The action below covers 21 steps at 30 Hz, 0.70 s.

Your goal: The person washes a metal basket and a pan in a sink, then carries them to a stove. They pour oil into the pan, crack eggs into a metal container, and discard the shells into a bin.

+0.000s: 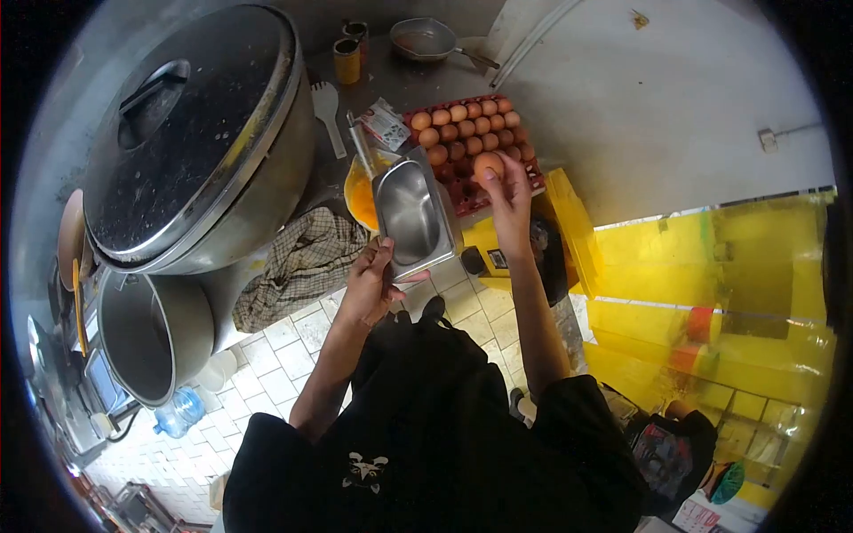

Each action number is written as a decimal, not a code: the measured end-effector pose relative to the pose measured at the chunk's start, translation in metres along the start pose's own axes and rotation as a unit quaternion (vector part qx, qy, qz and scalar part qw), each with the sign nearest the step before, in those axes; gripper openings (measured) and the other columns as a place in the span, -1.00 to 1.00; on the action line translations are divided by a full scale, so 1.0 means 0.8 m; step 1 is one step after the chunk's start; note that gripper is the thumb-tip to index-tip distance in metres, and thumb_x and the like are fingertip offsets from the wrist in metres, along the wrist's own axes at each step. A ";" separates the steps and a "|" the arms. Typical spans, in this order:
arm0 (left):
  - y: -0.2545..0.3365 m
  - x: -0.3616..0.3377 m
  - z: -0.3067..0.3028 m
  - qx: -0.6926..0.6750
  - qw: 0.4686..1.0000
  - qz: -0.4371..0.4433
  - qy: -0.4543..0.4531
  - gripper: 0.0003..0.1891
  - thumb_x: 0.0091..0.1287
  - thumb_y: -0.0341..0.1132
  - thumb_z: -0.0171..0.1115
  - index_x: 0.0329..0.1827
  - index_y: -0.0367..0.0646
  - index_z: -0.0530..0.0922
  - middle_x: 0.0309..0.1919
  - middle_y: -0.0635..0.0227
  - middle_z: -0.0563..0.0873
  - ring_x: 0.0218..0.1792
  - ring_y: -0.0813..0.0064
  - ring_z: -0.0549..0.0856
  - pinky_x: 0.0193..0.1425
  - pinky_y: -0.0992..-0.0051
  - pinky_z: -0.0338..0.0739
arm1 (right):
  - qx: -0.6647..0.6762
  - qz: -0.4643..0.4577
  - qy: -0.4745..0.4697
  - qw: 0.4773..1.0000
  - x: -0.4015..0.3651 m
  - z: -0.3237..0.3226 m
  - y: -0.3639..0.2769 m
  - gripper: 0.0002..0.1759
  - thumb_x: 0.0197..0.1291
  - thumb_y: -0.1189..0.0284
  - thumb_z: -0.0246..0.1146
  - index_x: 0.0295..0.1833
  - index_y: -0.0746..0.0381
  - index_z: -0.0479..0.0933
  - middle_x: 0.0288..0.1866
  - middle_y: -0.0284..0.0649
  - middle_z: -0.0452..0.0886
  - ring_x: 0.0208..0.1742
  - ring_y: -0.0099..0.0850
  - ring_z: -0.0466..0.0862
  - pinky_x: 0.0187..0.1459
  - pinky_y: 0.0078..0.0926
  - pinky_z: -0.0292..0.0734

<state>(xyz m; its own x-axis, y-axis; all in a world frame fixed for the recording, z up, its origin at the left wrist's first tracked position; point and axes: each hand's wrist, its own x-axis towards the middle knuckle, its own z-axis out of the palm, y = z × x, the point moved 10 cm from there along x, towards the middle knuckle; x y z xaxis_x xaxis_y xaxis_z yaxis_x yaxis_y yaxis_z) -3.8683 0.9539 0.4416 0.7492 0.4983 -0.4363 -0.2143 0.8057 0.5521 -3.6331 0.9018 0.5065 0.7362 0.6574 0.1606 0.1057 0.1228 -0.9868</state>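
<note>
My left hand [367, 282] grips the near end of a rectangular steel pan [410, 213], its thumb over the rim. Nothing shows inside the pan. A brown egg [488, 166] is pinched in the fingers of my right hand [511, 197], just above the near part of a red egg tray [468, 197]. Rows of brown eggs [471, 124] fill the far part of that tray, while some near pockets are bare. Left of the pan, partly hidden by it, is a yellow bowl [351, 194] with orange-yellow liquid [363, 201] and a metal-handled utensil [362, 147] in it.
A large lidded steel pot [293, 169] stands at left, beside a checked cloth [311, 262] and a white spatula [328, 115]. A frying pan [425, 40] and a yellow can [346, 62] sit at the back. A yellow bin [577, 235] stands right of the counter; a deep pot [191, 324] is lower left.
</note>
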 end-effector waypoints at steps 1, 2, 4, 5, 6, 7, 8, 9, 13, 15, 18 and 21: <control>-0.001 0.001 0.005 0.020 1.000 0.008 -0.004 -0.58 0.55 -0.12 -0.01 0.19 -0.34 0.32 -0.10 0.07 0.68 -0.32 0.23 0.81 -0.73 0.69 0.57 | 0.113 0.081 -0.008 0.990 -0.009 0.009 0.009 -0.51 0.27 0.34 0.29 0.27 0.16 0.37 0.04 -0.21 0.53 -0.03 -0.36 0.62 -0.08 -0.50 0.54; -0.002 0.002 0.007 0.040 0.999 0.016 -0.007 -0.55 0.55 -0.11 -0.03 0.23 -0.36 0.30 -0.06 0.04 0.67 -0.31 0.20 0.81 -0.72 0.68 0.59 | 0.192 0.112 -0.023 0.975 -0.017 0.017 0.009 -0.54 0.30 0.31 0.24 0.26 0.15 0.36 0.02 -0.23 0.53 -0.08 -0.39 0.62 -0.11 -0.55 0.53; -0.004 0.003 0.010 0.099 0.994 0.037 -0.017 -0.52 0.56 -0.10 -0.06 0.28 -0.36 0.25 0.02 0.01 0.63 -0.28 0.16 0.80 -0.68 0.65 0.62 | 0.344 0.173 -0.059 0.921 -0.034 0.037 0.011 -0.59 0.38 0.23 0.14 0.26 0.12 0.35 -0.01 -0.25 0.55 -0.16 -0.46 0.62 -0.18 -0.63 0.51; -0.004 0.004 0.011 0.127 0.991 0.049 -0.020 -0.50 0.56 -0.09 -0.07 0.31 -0.37 0.23 0.06 0.00 0.61 -0.27 0.13 0.80 -0.67 0.64 0.64 | 0.323 0.166 -0.062 0.930 -0.038 0.034 0.007 -0.68 0.42 0.23 0.07 0.18 0.13 0.38 -0.02 -0.27 0.53 -0.23 -0.52 0.59 -0.18 -0.70 0.46; -0.005 0.004 0.012 0.138 0.988 0.059 -0.024 -0.50 0.56 -0.10 -0.08 0.32 -0.36 0.23 0.06 0.01 0.61 -0.27 0.14 0.80 -0.65 0.62 0.65 | 0.260 0.146 -0.025 0.954 -0.042 0.027 0.006 -0.70 0.42 0.24 0.07 0.14 0.14 0.39 -0.04 -0.28 0.52 -0.23 -0.53 0.57 -0.20 -0.71 0.44; -0.005 0.005 0.014 0.149 0.986 0.069 -0.029 -0.50 0.56 -0.10 -0.08 0.32 -0.36 0.22 0.06 0.02 0.61 -0.27 0.14 0.80 -0.64 0.61 0.66 | 0.194 0.125 0.012 0.973 -0.047 0.024 0.004 -0.73 0.42 0.25 0.06 0.11 0.14 0.40 -0.06 -0.28 0.52 -0.24 -0.54 0.56 -0.22 -0.71 0.42; -0.003 0.005 0.018 0.160 0.983 0.080 -0.034 -0.50 0.57 -0.10 -0.08 0.33 -0.36 0.21 0.07 0.03 0.61 -0.26 0.14 0.80 -0.63 0.60 0.67 | 0.127 0.102 0.048 0.985 -0.048 0.021 0.000 -0.75 0.43 0.26 0.06 0.08 0.15 0.41 -0.08 -0.29 0.51 -0.25 -0.56 0.54 -0.24 -0.72 0.40; -0.001 0.004 0.020 0.161 0.983 0.085 -0.033 -0.50 0.57 -0.10 -0.08 0.34 -0.35 0.21 0.07 0.04 0.61 -0.27 0.14 0.80 -0.63 0.59 0.67 | -0.029 -0.088 0.024 0.995 -0.042 0.029 -0.035 -0.81 0.43 0.32 0.09 -0.02 0.20 0.43 -0.18 -0.34 0.50 -0.29 -0.61 0.47 -0.26 -0.70 0.37; 0.005 -0.003 0.026 0.165 0.982 0.089 -0.027 -0.58 0.57 -0.16 -0.10 0.33 -0.26 0.26 0.05 0.13 0.60 -0.30 0.22 0.79 -0.58 0.56 0.70 | 0.046 0.017 0.039 0.998 -0.046 0.015 -0.015 -0.86 0.37 0.45 0.17 -0.06 0.28 0.44 -0.28 -0.40 0.54 -0.26 -0.59 0.49 -0.12 -0.61 0.42; 0.006 -0.007 0.021 0.188 0.978 0.096 -0.006 -0.62 0.57 -0.17 -0.10 0.30 -0.22 0.30 0.02 0.20 0.60 -0.31 0.30 0.78 -0.54 0.54 0.72 | -0.026 -0.041 0.024 0.999 -0.047 0.021 -0.027 -0.86 0.37 0.44 0.18 -0.07 0.28 0.44 -0.27 -0.39 0.54 -0.26 -0.59 0.48 -0.14 -0.61 0.42; 0.005 -0.006 0.016 0.223 0.969 0.107 0.015 -0.63 0.57 -0.16 -0.08 0.27 -0.23 0.33 -0.03 0.24 0.57 -0.30 0.41 0.74 -0.52 0.52 0.74 | -0.125 -0.082 -0.006 0.989 -0.050 0.038 -0.040 -0.87 0.38 0.44 0.18 -0.08 0.28 0.46 -0.27 -0.34 0.55 -0.23 -0.58 0.49 -0.15 -0.58 0.43; 0.004 -0.001 0.010 0.197 0.975 0.099 0.003 -0.62 0.56 -0.16 -0.06 0.27 -0.23 0.33 -0.05 0.27 0.55 -0.27 0.47 0.71 -0.51 0.51 0.74 | -0.106 -0.062 0.016 0.992 -0.043 0.031 -0.036 -0.88 0.37 0.45 0.19 -0.08 0.27 0.47 -0.25 -0.30 0.56 -0.20 -0.56 0.51 -0.12 -0.56 0.45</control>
